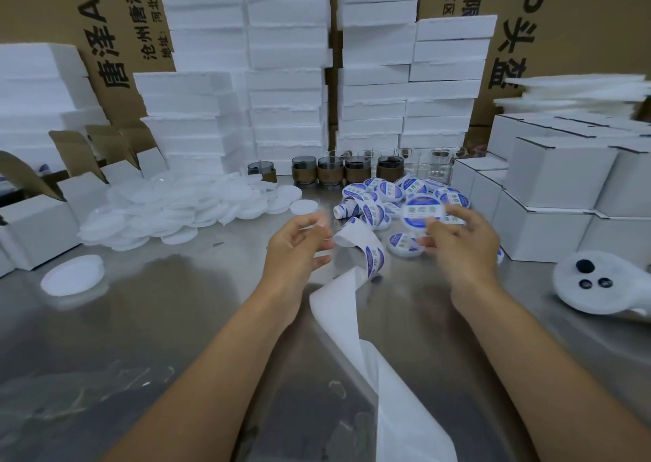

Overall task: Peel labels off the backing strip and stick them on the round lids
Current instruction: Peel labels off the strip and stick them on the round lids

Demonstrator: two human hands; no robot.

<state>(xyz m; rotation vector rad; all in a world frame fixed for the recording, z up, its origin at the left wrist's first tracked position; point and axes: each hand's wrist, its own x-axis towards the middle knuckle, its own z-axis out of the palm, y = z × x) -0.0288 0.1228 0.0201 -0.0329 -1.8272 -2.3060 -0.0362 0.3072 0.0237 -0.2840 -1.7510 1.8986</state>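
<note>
My right hand [461, 246] holds up a round lid with a blue and white label [422, 211], thumb on its lower edge. My left hand [299, 246] hovers with loosely curved fingers that hold nothing, its fingertips beside the curl of the white backing strip [338, 310]. The strip runs from the table's near edge up between my hands and carries a blue label [375, 259]. Labelled lids [385, 190] lie heaped behind my right hand. Plain white lids [176, 208] are piled at the left, with one [72, 278] lying apart.
Stacks of white foam blocks [285, 74] and brown cartons [563, 39] wall the back. White boxes [549, 194] stand at the right, open boxes [35, 222] at the left. Dark jars [331, 172] line the rear. A white handheld device [595, 289] lies at the right on the steel table [176, 320].
</note>
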